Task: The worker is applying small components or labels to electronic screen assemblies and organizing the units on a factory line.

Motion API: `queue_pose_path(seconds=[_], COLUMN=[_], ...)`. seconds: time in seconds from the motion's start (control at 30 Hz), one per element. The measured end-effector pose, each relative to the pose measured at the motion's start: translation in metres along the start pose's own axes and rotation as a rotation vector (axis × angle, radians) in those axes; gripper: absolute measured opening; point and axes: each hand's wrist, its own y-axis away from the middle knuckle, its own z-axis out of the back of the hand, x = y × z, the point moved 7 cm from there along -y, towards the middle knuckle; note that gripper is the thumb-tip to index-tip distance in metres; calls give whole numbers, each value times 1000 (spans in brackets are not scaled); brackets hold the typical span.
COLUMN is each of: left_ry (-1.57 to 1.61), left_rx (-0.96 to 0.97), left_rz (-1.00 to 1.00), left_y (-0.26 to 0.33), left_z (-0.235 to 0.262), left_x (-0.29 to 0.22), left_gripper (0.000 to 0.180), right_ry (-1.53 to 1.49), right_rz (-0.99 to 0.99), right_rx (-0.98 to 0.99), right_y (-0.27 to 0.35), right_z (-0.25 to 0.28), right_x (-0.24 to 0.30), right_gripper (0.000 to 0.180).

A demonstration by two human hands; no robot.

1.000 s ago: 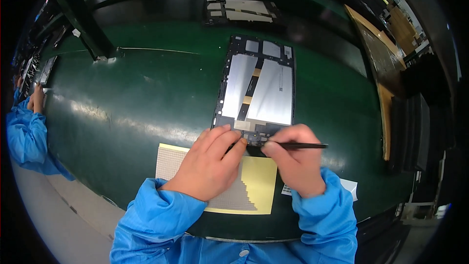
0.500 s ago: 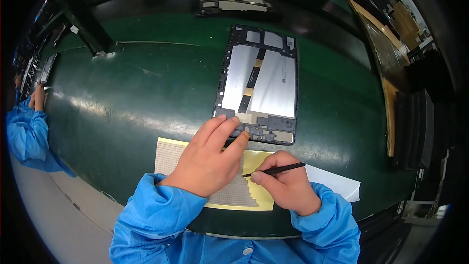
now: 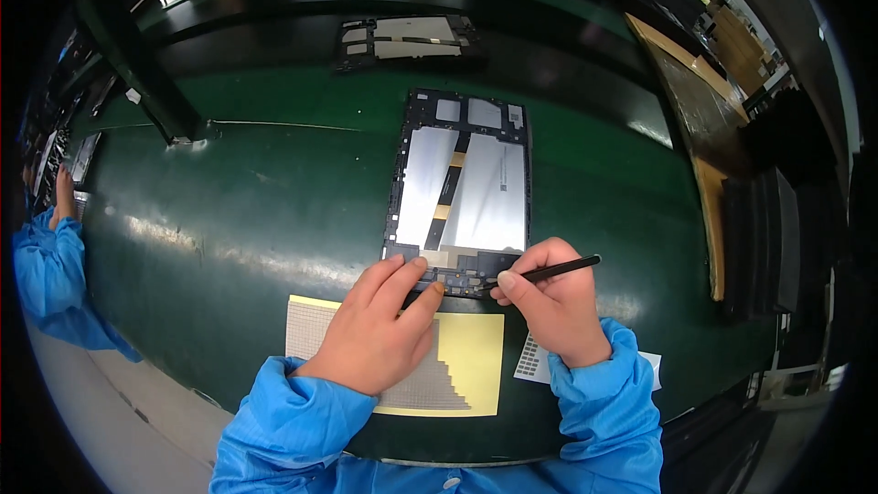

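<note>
The opened tablet, with silver panels, a dark frame and a dark ribbon strip, lies on the green table in front of me. My left hand rests its spread fingertips on the tablet's near edge, its palm over a yellow sheet lined with rows of small grey-brown pieces. Pinched in my right hand are black tweezers, their tip at small parts along the tablet's near edge. Whether the tip holds a piece is too small to tell. Partly under my right forearm lies a white sheet with small dark marks.
Another opened tablet lies on the far part of the table. Dark stacked panels stand at right beside a wood-edged board. A green post rises at the far left. At the left edge works a person in a blue sleeve.
My right hand has moved the tweezers up from the yellow sheet to the tablet's near edge. My left fingers stay on the tablet. The view has shifted, and the white sheet's dark marks now show.
</note>
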Motion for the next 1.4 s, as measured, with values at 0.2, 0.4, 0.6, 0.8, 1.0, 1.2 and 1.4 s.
queue_pose_path(seconds=[0.2,0.4,0.6,0.8,1.0,1.2,1.4], left_ry=[36,26,10,96,467,603,439], left_rx=[-12,-10,-53,-138,-93,-235,-113], left_rz=[1,7,-5,121,149,203,98], left_y=[1,0,-5,1,10,26,12], left_z=[0,2,7,19,-5,-9,2], left_x=[2,1,-2,8,23,44,25], left_gripper=[41,41,37,55,61,58,46], right_ry=[42,224,429,311,1000,1250,1380], right_rz=[22,81,300,335,737,556,455], right_rx=[36,105,141,-119,123,28,-89], right_y=[0,-1,8,20,17,0,-15], right_z=[-3,-4,-11,5,-68,-74,-18], right_x=[-1,3,13,34,36,35,41], right_gripper=[13,14,12,17,17,17,19])
